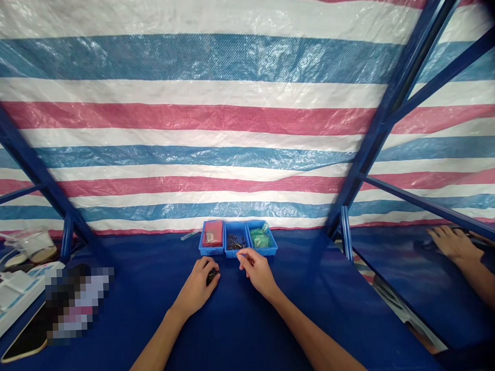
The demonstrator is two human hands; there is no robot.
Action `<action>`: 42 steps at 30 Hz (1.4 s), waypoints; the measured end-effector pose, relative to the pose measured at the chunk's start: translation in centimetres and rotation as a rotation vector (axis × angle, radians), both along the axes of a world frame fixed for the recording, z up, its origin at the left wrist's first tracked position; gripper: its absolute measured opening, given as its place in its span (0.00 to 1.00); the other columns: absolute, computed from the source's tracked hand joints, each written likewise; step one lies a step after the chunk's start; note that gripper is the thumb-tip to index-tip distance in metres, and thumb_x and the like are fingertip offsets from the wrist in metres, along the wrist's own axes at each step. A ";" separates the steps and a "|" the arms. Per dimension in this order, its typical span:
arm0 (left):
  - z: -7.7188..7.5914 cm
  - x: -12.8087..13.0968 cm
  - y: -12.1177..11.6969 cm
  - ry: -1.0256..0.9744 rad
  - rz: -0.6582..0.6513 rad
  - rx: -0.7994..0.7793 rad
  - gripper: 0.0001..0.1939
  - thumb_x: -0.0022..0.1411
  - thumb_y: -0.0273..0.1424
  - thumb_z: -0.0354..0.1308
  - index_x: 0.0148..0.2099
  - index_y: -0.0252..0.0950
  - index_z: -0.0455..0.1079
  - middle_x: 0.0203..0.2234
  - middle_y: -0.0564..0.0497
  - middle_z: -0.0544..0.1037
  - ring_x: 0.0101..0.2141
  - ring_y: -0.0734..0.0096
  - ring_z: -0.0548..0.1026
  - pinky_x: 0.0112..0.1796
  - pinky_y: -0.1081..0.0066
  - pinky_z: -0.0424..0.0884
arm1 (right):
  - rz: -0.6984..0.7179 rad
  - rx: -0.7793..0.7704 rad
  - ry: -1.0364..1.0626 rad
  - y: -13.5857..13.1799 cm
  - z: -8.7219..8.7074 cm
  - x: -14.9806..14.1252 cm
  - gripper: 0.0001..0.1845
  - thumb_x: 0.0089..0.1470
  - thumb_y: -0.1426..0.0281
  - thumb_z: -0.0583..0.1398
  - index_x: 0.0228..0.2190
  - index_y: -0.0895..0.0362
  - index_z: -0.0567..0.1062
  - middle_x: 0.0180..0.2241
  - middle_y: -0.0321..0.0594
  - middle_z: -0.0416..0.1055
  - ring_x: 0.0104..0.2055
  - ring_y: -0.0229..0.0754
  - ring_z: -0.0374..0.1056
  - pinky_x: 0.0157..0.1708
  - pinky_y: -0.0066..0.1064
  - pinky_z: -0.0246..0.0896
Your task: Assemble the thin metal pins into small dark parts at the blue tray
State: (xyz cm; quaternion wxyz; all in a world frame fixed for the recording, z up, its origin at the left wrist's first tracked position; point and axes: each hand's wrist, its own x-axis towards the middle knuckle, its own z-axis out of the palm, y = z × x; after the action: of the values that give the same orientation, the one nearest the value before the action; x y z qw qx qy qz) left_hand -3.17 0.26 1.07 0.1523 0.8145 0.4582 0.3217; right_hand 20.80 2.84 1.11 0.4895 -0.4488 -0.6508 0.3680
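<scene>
**Small dark part [211, 275] held in left hand [196, 284]**

Nearest, a smooth, faintly reflective blue counter [236, 337] is noted. The left hand's grip is curled closed around the dark part, low over the counter and near the left bin [211, 251]; the part's form is largely hidden. By this hold the part is presumably kept steady, towards the other hand. The grip of the right hand [256, 269] is drawn nearly together at the fingertips, by the middle bin [231, 255]; whether anything is pinched there cannot be told.

Just beyond, all three rectangular bins, plastic by appearance, are set side by side, apparently for reach from one position. A flat red packet [213, 234] is contained in the left bin, slim dark pieces [235, 242] in the middle bin, and crinkled green bags [261, 238] in the right bin [268, 252].

Farthest, glossy woven sheeting [213, 122], striped red, white and blue, is hung behind blue frame bars [363, 133].
</scene>
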 end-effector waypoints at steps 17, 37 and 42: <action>0.2 0.2 -0.1 -0.078 -0.043 -0.055 0.07 0.76 0.37 0.54 0.48 0.44 0.73 0.51 0.48 0.75 0.49 0.61 0.77 0.53 0.60 0.76 | 0.208 0.260 -0.615 -1.1 -0.5 -0.9 0.06 0.66 0.68 0.67 0.44 0.49 0.79 0.41 0.36 0.74 0.45 0.45 0.70 0.45 0.35 0.58; -0.2 -0.1 -0.3 -0.018 -0.042 0.003 0.10 0.73 0.39 0.60 0.52 0.46 0.79 0.55 0.50 0.79 0.56 0.59 0.77 0.60 0.56 0.74 | 0.165 0.262 -0.635 -1.3 -0.5 -1.1 0.05 0.69 0.74 0.59 0.44 0.52 0.73 0.43 0.37 0.72 0.44 0.44 0.70 0.44 0.34 0.57; -0.3 -0.2 -0.4 0.008 -0.047 0.009 0.16 0.67 0.43 0.68 0.54 0.46 0.78 0.56 0.49 0.78 0.57 0.55 0.76 0.60 0.55 0.75 | 0.136 0.275 -0.615 -1.1 -0.5 -1.3 0.07 0.67 0.77 0.59 0.37 0.54 0.71 0.39 0.35 0.71 0.39 0.41 0.68 0.41 0.32 0.55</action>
State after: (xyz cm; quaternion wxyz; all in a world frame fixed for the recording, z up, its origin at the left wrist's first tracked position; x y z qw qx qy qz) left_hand -3.34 -0.10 0.74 0.1542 0.8272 0.4379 0.3167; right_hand 19.51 1.70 0.58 0.3007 -0.4240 -0.8399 0.1562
